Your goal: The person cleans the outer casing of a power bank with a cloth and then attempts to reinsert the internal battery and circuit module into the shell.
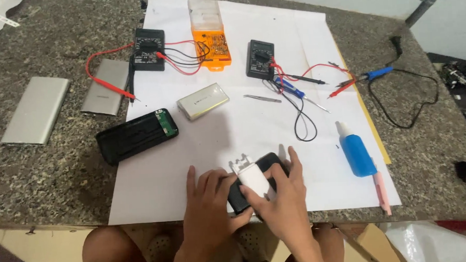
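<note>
Both of my hands hold a small black device with a white rectangular part on top, at the near edge of the white paper sheet. My left hand grips the black device from the left. From the right, my right hand wraps over it, thumb pressing on the white part. An open black power bank shell lies to the left, and a silver battery pack sits beyond it.
Two black multimeters with red and black leads, an orange parts box, tweezers, a blue bottle, a pink tool and two silver cases lie on the granite table.
</note>
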